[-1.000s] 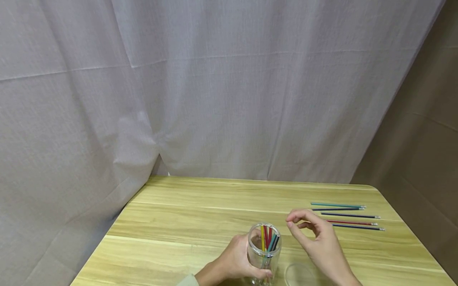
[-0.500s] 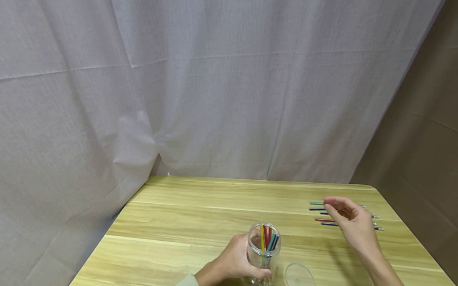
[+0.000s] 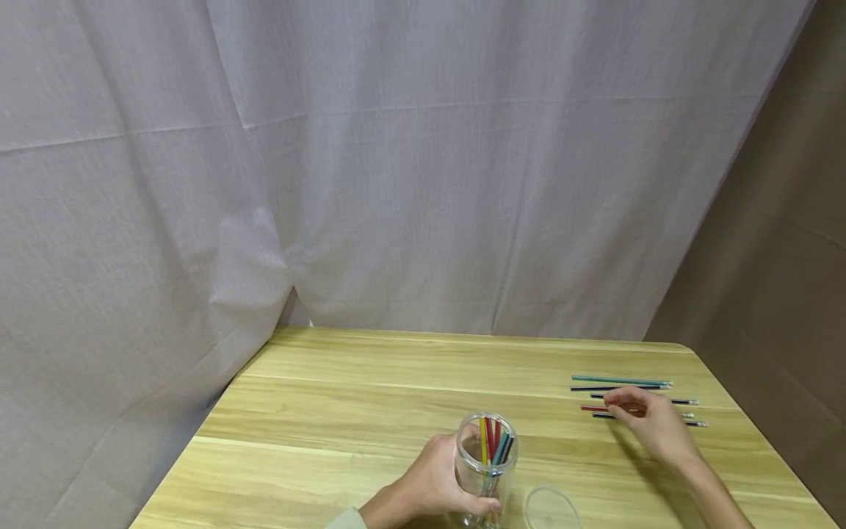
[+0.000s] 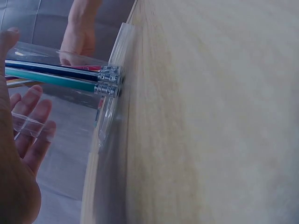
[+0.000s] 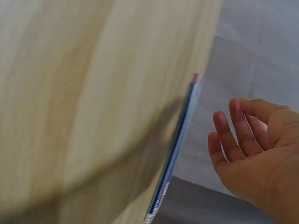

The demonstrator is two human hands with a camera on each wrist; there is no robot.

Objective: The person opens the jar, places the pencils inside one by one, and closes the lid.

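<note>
My left hand (image 3: 436, 477) grips a clear jar (image 3: 487, 470) that stands upright, lidless, near the front of the table. Inside it lean several pencils, among them a yellow pencil (image 3: 484, 435), red ones, a teal pencil (image 4: 51, 80) and dark blue ones, eraser ends down. Over at the right, my right hand (image 3: 654, 427) hovers above a loose group of pencils, its fingers loosely bent and nothing between them. That group has a teal pencil (image 3: 621, 380), a red pencil (image 3: 590, 408) partly covered by the hand, and dark blue pencils (image 3: 698, 424).
A clear round lid (image 3: 552, 507) lies just right of the jar. The wooden table (image 3: 344, 397) meets a grey curtain (image 3: 410, 220) at the back, and a brown curtain (image 3: 767, 294) hangs along the right.
My right hand has swung away from beside the jar to the right, then dropped lower over the loose pencils. The left hand and jar have stayed put.
</note>
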